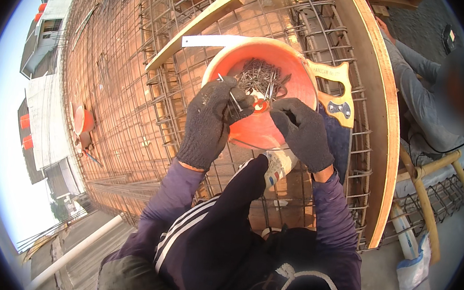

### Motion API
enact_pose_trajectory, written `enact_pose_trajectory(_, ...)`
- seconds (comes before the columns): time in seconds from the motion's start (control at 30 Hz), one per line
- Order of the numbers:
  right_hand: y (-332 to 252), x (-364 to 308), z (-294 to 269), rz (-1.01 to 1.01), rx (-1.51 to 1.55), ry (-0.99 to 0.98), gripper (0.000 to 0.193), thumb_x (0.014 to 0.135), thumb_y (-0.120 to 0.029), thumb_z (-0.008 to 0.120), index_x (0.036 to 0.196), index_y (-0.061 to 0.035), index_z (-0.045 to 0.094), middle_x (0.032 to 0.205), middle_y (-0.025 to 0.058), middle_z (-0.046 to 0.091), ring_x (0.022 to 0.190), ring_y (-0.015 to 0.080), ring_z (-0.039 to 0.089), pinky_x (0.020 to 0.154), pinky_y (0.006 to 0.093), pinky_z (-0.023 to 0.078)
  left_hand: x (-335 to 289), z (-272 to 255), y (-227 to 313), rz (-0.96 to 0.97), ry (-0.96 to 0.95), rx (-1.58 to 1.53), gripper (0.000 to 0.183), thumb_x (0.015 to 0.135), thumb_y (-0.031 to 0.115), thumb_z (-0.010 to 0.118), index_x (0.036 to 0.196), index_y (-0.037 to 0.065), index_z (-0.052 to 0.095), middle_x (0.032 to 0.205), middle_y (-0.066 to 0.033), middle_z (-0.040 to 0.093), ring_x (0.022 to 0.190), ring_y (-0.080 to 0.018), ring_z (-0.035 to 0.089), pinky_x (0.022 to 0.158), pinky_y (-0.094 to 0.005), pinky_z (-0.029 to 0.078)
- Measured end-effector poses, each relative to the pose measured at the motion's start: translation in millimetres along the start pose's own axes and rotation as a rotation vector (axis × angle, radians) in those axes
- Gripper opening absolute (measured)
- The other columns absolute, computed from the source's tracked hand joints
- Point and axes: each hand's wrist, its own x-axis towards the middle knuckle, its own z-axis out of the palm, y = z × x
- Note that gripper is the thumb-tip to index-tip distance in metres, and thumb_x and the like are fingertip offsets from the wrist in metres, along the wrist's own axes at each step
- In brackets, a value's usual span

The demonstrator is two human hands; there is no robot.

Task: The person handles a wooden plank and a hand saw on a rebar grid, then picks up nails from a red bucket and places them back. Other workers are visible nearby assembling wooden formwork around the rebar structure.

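My left hand (207, 118), in a dark knit glove, is closed on a nail (236, 100) that sticks out between its fingers. In a dark glove too, my right hand (301, 128) has its fingers curled together; whatever they may hold is hidden. Both hands are over the near part of an orange bucket (303, 77). Inside it lies a heap of loose nails (260, 77). A small red and white round thing (260, 106) shows between my hands; its kind is unclear. Right of the bucket is a handsaw with a yellow handle (335, 90), its dark blade running behind my right wrist.
A rebar grid (111, 81) spreads over brown formwork panels. A flat white strip (213, 41) and a wooden batten (194, 30) lie by the bucket. A long board (377, 129) stands along the right edge, with another person (426, 95) beyond. Another orange bucket (84, 120) stands far left.
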Motion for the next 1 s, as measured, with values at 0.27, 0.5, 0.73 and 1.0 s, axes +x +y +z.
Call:
enact_pose_trajectory(0.27, 43.6, 51.3, 27.3, -0.121, -0.304, 0.072, 0.021, 0.103, -0.024, 0.06, 0.105, -0.0047, 0.067, 0.098, 0.0199, 0.074, 0.092, 0.0416, 0.071, 0.081, 0.0523, 0.056, 28.1, -46.3, 24.5, -0.153, 0.375, -0.329, 0.023, 0.113, 0.02, 0.06, 0.121, -0.001, 0.066, 0.097, -0.0101, 0.071, 0.08, -0.0191, 0.073, 0.076, -0.0367, 0.066)
enact_pose_trajectory(0.5, 56.6, 118.9, 77.6, 0.032, -0.58, -0.009, 0.027, 0.099, -0.026, 0.059, 0.113, -0.0082, 0.073, 0.108, 0.0204, 0.077, 0.102, 0.043, 0.073, 0.09, 0.0559, 0.056, 27.4, -46.9, 6.1, -0.256, 0.377, -0.487, 0.021, 0.112, 0.019, 0.061, 0.119, -0.001, 0.066, 0.091, -0.0095, 0.07, 0.075, -0.0178, 0.07, 0.07, -0.0336, 0.062)
enact_pose_trajectory(0.73, 56.6, 100.3, 32.5, -0.012, -0.785, -0.292, 0.027, 0.093, -0.018, 0.062, 0.113, -0.0118, 0.078, 0.11, 0.0198, 0.078, 0.103, 0.0425, 0.074, 0.091, 0.0546, 0.058, 30.1, -48.8, 6.0, -0.272, 0.332, -0.529, 0.021, 0.111, 0.018, 0.061, 0.119, 0.0, 0.066, 0.093, -0.0077, 0.068, 0.077, -0.0163, 0.069, 0.07, -0.0308, 0.06)
enact_pose_trajectory(1.0, 32.1, 47.4, -1.0, -0.036, -0.575, -0.19, 0.026, 0.097, -0.022, 0.067, 0.118, -0.0058, 0.071, 0.104, 0.0239, 0.076, 0.1, 0.044, 0.073, 0.088, 0.0537, 0.057, 32.4, -48.6, 3.9, -0.294, 0.346, -0.51, 0.021, 0.112, 0.018, 0.06, 0.119, -0.001, 0.067, 0.092, -0.007, 0.068, 0.076, -0.0161, 0.068, 0.07, -0.03, 0.059)
